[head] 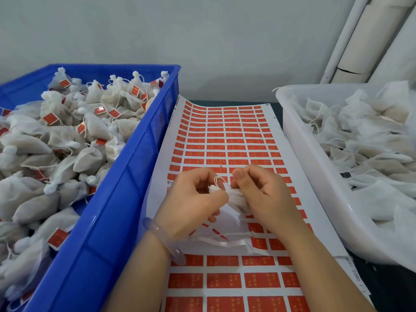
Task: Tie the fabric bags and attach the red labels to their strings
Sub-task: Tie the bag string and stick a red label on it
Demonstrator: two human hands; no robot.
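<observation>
A small white fabric bag (235, 198) is pinched between the two hands, just above the middle of the label sheet (225, 136). Its neck is bunched up, and a thin white string (218, 180) loops out of the top. The left hand (191, 199) has its fingers curled round the bunched neck. The right hand (263, 194) is curled too, with thumb and fingers pinching the other side of the bag. I cannot tell if it has the string as well.

The bag looks soft, light and floppy, so I think it would squash and slip if held by its body. The neck is the best place to hold it, and the thin string needs fingertips. I think the knot is being made, and no red label is on this string yet.

Left of the label sheet is a blue crate (126, 188) full of tied bags (67, 143) with red labels. Right of the sheet is a white tub (315, 176) of loose bags (371, 143). The sheet lies on a dark bench (387, 289)
</observation>
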